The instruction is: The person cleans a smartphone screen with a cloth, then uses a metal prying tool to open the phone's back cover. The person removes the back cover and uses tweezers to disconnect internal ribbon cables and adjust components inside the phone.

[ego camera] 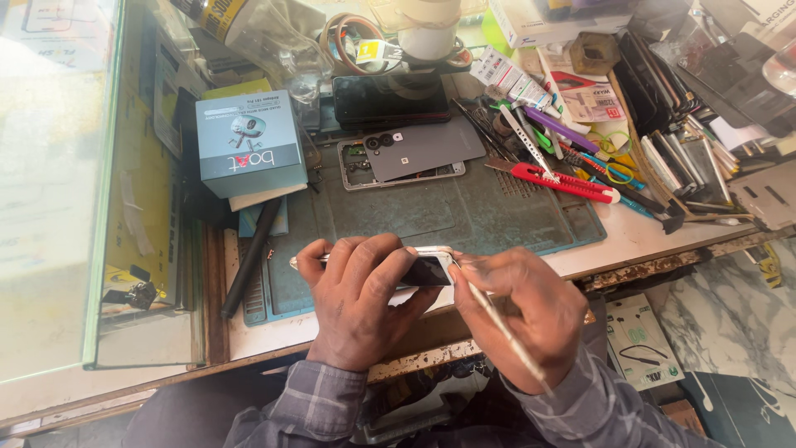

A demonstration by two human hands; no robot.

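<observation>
My left hand (pixel 361 294) grips a phone (pixel 427 270) by its edge, held over the near edge of a blue-green work mat (pixel 464 211). My right hand (pixel 518 307) pinches a thin metal tool (pixel 497 323) whose tip meets the phone's right end. Both sleeves are grey plaid. Farther back on the mat lies an opened phone body with a grey back cover (pixel 423 148) resting askew on it.
A small blue-grey box (pixel 249 143) stands at the mat's left. A red-handled cutter (pixel 551 181), tweezers and several tools lie at the right. A black phone (pixel 390 98) lies behind the mat. A glass counter (pixel 58 191) is to the left, and clutter fills the back.
</observation>
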